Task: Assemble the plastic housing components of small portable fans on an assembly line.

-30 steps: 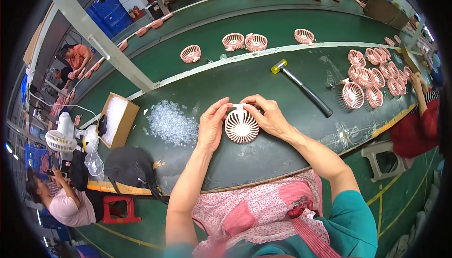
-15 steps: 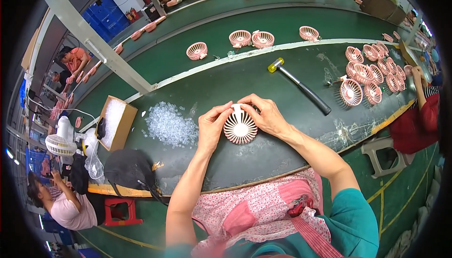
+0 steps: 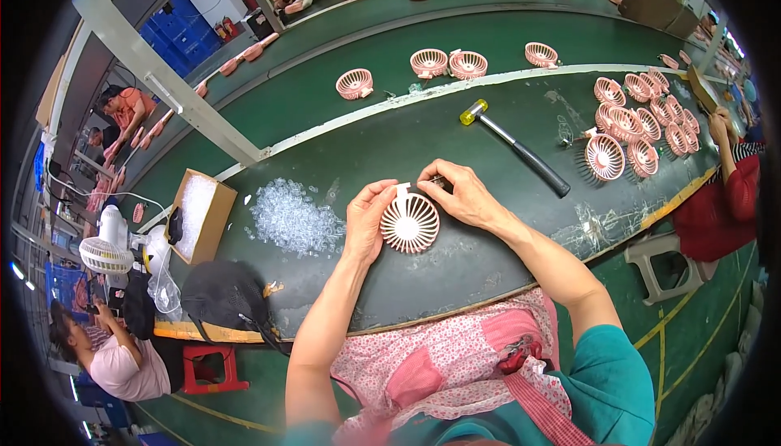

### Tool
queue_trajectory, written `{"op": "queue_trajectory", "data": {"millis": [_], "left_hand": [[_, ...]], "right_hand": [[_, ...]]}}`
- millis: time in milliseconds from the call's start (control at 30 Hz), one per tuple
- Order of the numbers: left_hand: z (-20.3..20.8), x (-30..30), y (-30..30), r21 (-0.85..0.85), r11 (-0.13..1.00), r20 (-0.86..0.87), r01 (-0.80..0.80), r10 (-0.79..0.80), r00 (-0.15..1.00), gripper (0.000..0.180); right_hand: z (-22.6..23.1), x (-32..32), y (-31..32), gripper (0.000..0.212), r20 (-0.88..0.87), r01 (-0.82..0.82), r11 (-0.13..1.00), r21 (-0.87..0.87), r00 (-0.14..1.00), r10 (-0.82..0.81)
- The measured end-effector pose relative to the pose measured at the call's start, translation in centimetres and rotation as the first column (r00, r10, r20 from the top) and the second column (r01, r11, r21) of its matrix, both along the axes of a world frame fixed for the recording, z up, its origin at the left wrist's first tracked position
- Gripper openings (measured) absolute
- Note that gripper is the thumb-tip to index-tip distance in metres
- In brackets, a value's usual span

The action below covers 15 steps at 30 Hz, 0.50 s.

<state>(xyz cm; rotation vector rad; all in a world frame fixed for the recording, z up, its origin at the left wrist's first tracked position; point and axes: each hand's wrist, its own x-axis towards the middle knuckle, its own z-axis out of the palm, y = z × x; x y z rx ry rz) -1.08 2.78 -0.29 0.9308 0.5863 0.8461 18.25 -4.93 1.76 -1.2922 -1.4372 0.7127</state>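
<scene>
A round pale-pink slatted fan housing [image 3: 410, 224] rests on the dark bench mat in front of me, its short neck pointing away. My left hand [image 3: 370, 216] pinches it by the neck and left rim, fingers closed. Just right of the neck, my right hand [image 3: 457, 194] is closed in a pinch, apart from the housing; a small dark bit shows at its fingertips, too small to name. To the left lies a heap of small clear plastic pieces [image 3: 294, 218]. A hammer [image 3: 521, 149] with a yellow-tipped head and black handle lies to the right.
Pink fan housings [image 3: 625, 123] cluster at the right bench end; others ride the green conveyor belt [image 3: 301, 100] beyond. On the left stand an open carton [image 3: 199, 216], a black bag [image 3: 224, 294] and a white fan [image 3: 107, 242]. A grey post [image 3: 175, 92] rises at far left. Co-workers sit around.
My right hand has come off the housing's neck and moved slightly right. My left hand and the housing have shifted a little left. Housings on the near belt have travelled right.
</scene>
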Motion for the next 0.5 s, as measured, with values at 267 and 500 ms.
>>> {"op": "queue_trajectory", "data": {"millis": [267,500], "left_hand": [[-0.4,0.5,0.1,-0.005,1.0,-0.006,0.017,-0.017,1.0,0.019],[-1.2,2.2,0.0,0.257,0.942,-0.059,-0.215,0.237,0.97,0.034]], "right_hand": [[0.3,-0.4,0.2,0.023,-0.016,-0.012,0.999,-0.04,1.0,0.011],[-0.7,0.6,4.2,0.029,-0.275,-0.073,0.978,-0.196,0.961,0.016]]}}
